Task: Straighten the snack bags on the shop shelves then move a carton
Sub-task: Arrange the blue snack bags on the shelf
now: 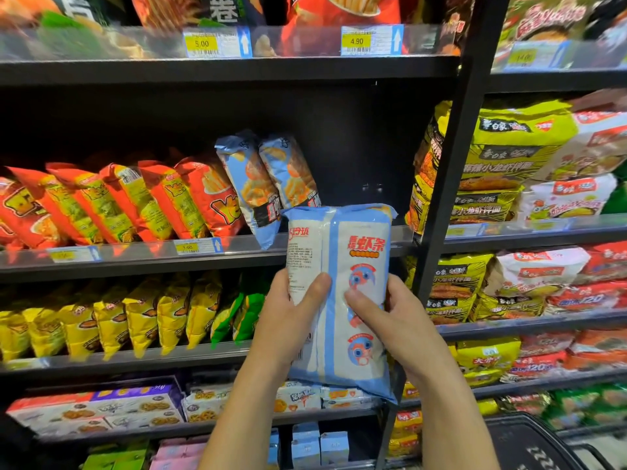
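A pale blue and white plastic snack bag with red lettering and cartoon faces (339, 293) is held upright in front of the shelves, its back panel turned toward the camera. It is gripped at its lower half by both hands. The left hand (288, 320) is closed on the bag's left edge, with the thumb laid across the printed text panel. The right hand (393, 320) is clamped on the right edge, with the thumb pressed onto the panel of cartoon faces.

Just above the hands and behind the bag's top edge, two matching blue bags showing orange snacks (268, 181) are seen standing on the black metal shelf (237, 262), both leaning to the left. An empty dark gap is left on the shelf above the right hand. To the left of the left hand, a row of red and yellow crisp bags (118, 201) is tilted leftward on the same shelf, and a row of yellow bags (112, 320) is lined up one shelf lower. To the right of the right hand, beyond a black upright post (448, 184), yellow noodle multipacks (492, 164) are stacked.
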A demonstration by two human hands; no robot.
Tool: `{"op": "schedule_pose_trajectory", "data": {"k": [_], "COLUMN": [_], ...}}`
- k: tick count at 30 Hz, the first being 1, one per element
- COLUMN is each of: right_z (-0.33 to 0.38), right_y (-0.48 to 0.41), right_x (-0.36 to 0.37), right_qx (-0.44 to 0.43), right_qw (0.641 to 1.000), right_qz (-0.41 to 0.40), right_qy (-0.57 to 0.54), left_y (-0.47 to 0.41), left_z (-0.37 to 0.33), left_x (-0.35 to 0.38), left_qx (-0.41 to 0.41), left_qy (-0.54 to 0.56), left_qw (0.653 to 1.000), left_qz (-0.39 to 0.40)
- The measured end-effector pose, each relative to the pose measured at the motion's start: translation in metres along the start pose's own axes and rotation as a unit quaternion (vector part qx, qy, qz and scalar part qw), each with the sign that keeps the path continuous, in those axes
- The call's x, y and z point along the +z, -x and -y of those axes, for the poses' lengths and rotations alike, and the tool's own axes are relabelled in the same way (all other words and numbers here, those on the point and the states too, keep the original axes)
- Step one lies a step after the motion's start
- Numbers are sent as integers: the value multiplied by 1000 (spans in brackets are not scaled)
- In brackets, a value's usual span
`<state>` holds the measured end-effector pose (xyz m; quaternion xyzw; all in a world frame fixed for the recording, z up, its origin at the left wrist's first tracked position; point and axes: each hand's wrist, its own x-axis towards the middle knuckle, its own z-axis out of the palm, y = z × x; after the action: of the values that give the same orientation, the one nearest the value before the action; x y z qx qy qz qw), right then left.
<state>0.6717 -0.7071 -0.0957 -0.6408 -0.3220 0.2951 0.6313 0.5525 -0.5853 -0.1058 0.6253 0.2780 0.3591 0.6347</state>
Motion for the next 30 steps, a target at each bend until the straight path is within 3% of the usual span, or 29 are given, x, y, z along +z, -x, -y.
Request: {"op": "schedule_pose_trajectory", "data": {"k": [10,17,25,30], "right_z": [-24,-20,-21,-17], "right_y": [-8,-5,-6,-8], "right_x": [-14,-12,-10,3], "right_qx": [-84,-110,-82,-46], "right_qw": [996,993,994,995], "right_qz": [31,37,63,89], "right_qy": [30,36,47,-2], "left_y": [-2,1,0,-4], "left_z": [13,12,17,13], "left_x": [-41,-58,-72,-73], "left_qx": [98,111,80,38], "left_qy": [-63,-68,-39,-8], "left_qw": [987,977,987,996], "left_qz": [113,168,136,84]}}
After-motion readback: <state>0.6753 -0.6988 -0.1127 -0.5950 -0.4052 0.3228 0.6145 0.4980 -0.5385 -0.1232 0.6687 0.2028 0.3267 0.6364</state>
